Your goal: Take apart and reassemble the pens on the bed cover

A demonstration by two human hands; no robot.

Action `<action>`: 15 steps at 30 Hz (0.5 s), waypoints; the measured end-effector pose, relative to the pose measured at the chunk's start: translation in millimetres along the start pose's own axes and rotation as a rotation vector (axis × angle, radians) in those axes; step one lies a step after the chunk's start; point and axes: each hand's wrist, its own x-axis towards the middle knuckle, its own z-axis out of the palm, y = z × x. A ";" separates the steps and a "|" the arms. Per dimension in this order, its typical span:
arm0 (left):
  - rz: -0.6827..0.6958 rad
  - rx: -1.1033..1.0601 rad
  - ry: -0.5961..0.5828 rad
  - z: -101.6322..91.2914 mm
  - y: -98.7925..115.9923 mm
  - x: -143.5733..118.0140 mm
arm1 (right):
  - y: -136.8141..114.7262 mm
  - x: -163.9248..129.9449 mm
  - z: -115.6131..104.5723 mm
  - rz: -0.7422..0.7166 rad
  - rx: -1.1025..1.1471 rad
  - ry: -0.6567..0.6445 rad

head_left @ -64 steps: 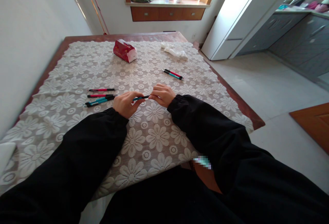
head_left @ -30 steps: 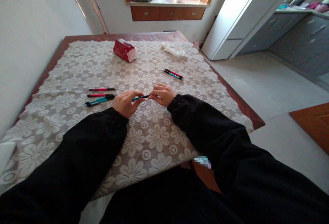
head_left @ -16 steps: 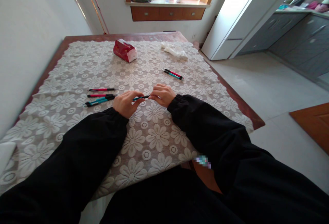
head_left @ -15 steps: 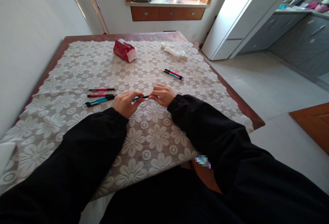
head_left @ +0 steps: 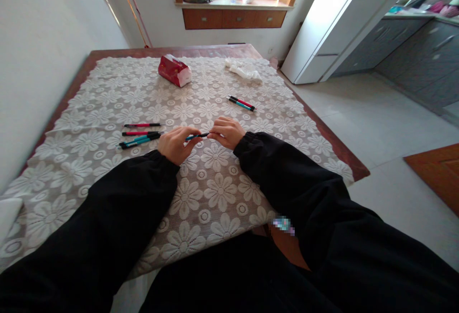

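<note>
A blue and black pen (head_left: 195,136) is held level between my two hands, just above the tablecloth. My left hand (head_left: 175,144) is closed on its blue end, thumb and fingers pinching it. The black end is pinched by my right hand (head_left: 226,132), whose fingers hide the tip. Left of my left hand lie red and black pens (head_left: 141,125) and blue and black pens (head_left: 139,141), side by side. Farther off to the right, a red pen (head_left: 243,101) and a blue pen (head_left: 240,105) lie together.
A flower-patterned lace tablecloth (head_left: 220,191) covers the wooden table. At the far side are a red tissue pack (head_left: 174,71) and a crumpled clear plastic bag (head_left: 244,71). A white fridge (head_left: 319,26) stands beyond the table's right edge.
</note>
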 end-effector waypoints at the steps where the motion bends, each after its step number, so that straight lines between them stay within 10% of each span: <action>1: -0.001 0.001 0.000 -0.3 0.4 0.2 | 0.2 -0.1 0.0 0.004 0.003 -0.007; 15: -0.011 0.001 -0.001 1.5 -1.7 -1.4 | 2.1 -1.0 2.0 -0.012 -0.013 0.011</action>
